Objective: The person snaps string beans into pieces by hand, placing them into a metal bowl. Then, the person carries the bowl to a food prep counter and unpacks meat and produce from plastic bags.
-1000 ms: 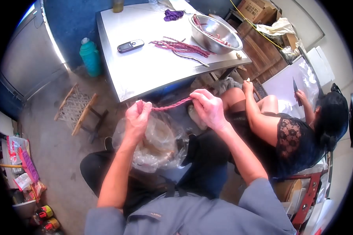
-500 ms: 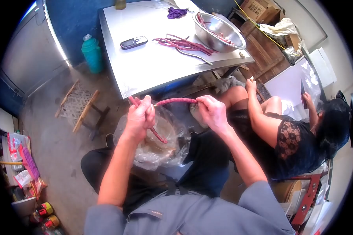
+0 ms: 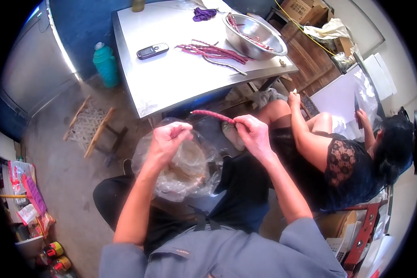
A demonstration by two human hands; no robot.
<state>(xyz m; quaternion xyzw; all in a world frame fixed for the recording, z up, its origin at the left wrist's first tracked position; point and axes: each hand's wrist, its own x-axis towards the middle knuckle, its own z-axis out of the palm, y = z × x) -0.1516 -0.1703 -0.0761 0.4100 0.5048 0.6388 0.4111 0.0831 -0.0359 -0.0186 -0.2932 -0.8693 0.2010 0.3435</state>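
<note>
The right hand [image 3: 252, 134] pinches one end of a dark red bean pod [image 3: 213, 114] between thumb and fingers; the pod juts out leftward from that grip, its free end just above the fingertips of the left hand and apart from them. The left hand [image 3: 167, 141] is curled, with a trace of red showing among its fingers, but I cannot tell whether it grips a piece. Below both hands, and nearer the left one, an open clear plastic bag [image 3: 178, 190] sits between the person's knees. Beyond the hands stands a white table [image 3: 160, 88]. On it, a dark phone [image 3: 153, 51] lies ahead of the left hand, a bundle of long red pods [image 3: 220, 54] ahead of the gap between the hands, and a metal bowl [image 3: 245, 46] with more red pieces ahead of the right hand. Left of the left hand is a low stool [image 3: 88, 123], and farther ahead on that side a teal flask [image 3: 104, 65]. Right of the right hand, another person [image 3: 356, 173] sits holding a dark knife [image 3: 356, 109].
</note>
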